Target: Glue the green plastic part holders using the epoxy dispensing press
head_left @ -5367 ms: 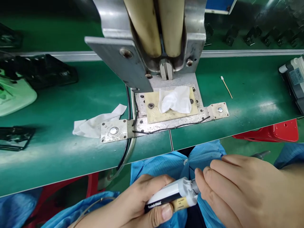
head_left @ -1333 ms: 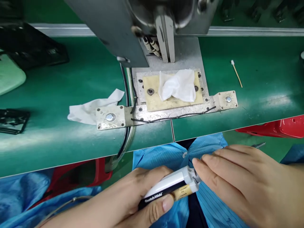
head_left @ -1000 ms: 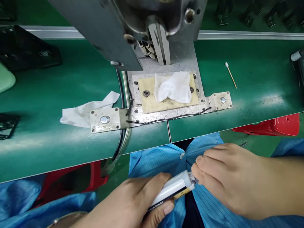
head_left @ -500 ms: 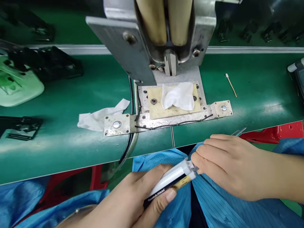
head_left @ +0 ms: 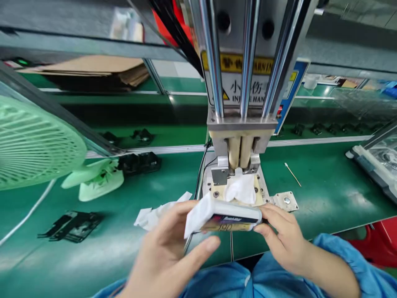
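Observation:
A two-part adhesive cartridge (head_left: 235,213), white and yellow with a dark label band, is held up over the bench's front edge, its wide flanged end to the left. My right hand (head_left: 285,238) pinches its narrow front end between thumb and fingers. At the flanged end is my left hand (head_left: 173,248), thumb spread away below and fingers partly behind the cartridge; whether they touch it I cannot tell. Behind the cartridge, a crumpled white cloth (head_left: 240,188) lies on the yellowish plate (head_left: 257,192) of the press. Another white cloth (head_left: 151,215) lies left of the base.
The press (head_left: 242,124) rises directly ahead with metal rods and a warning label. A green fan (head_left: 37,142) stands at the left, near a black bracket-like part (head_left: 72,225). On the right are a cotton swab (head_left: 292,174), a push button (head_left: 287,201) and a grey device (head_left: 375,171).
The view has tilted up, showing more of the press and fan. Both hands have raised the cartridge over the bench edge and turned it. The left hand has loosened from its wrapped grip.

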Tool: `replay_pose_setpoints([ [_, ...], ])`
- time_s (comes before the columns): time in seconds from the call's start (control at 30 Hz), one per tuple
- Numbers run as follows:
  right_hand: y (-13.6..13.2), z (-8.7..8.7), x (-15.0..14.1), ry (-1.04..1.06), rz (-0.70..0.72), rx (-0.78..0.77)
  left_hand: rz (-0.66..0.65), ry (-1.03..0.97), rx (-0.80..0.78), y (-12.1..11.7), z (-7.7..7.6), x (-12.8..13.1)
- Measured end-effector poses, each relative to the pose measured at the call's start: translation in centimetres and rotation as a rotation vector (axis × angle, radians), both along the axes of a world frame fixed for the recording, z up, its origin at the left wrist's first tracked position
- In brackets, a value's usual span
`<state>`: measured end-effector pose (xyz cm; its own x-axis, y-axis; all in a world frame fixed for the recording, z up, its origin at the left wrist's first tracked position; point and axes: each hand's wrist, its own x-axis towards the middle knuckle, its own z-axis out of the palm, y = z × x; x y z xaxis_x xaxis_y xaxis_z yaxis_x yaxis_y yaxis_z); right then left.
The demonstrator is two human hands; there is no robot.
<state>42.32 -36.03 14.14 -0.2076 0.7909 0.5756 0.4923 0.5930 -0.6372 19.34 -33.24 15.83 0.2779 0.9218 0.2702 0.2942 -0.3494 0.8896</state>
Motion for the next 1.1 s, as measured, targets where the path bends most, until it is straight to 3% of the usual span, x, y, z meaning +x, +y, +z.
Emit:
replay_pose_setpoints([
  [0.1, 1.2, -1.4, -2.1, 0.117, -0.026, 0.061, 0.018, -0.157, -0.007, 0.7, -1.4, 3.0],
  [0.2, 2.4, -1.0, -2.2, -0.01, -0.08, 0.245, 0.025, -0.126, 0.1, 1.7, -1.4, 4.3],
  [0.3, 3.8, 2.0, 0.0, -0.208, -0.309, 0.576, 0.008, 0.013, 0.212, 3.1, -0.2, 3.5],
  [0.37, 5.2, 5.1, 1.5, -0.278, -0.491, 0.788, 0.027, 0.074, 0.239, 3.8, 0.6, 2.7],
  [0.43, 6.8, 8.2, 2.2, -0.335, -0.563, 0.917, 0.033, 0.076, 0.264, 4.1, 0.9, 2.3],
  [0.5, 8.5, 10.7, 2.4, -0.405, -0.518, 0.932, 0.001, 0.047, 0.282, 4.1, 0.9, 2.4],
  [0.57, 9.8, 12.1, 2.2, -0.457, -0.45, 0.876, -0.026, -0.005, 0.262, 4.0, 0.7, 2.9],
  [0.7, 10.6, 12.6, 1.9, -0.472, -0.409, 0.887, 0.036, -0.144, 0.217, 3.7, 0.1, 3.9],
  [0.87, 11.3, 13.5, 1.7, -0.378, -0.455, 1.152, 0.062, -0.157, 0.258, 3.4, -0.1, 4.7],
  [0.97, 12.5, 15.3, 1.9, -0.253, -0.453, 1.277, 0.111, -0.117, 0.354, 3.7, 0.5, 5.2],
  [1.1, 13.8, 17.0, 1.9, -0.122, -0.525, 1.219, 0.252, -0.055, 0.563, 4.6, 1.6, 6.2],
])
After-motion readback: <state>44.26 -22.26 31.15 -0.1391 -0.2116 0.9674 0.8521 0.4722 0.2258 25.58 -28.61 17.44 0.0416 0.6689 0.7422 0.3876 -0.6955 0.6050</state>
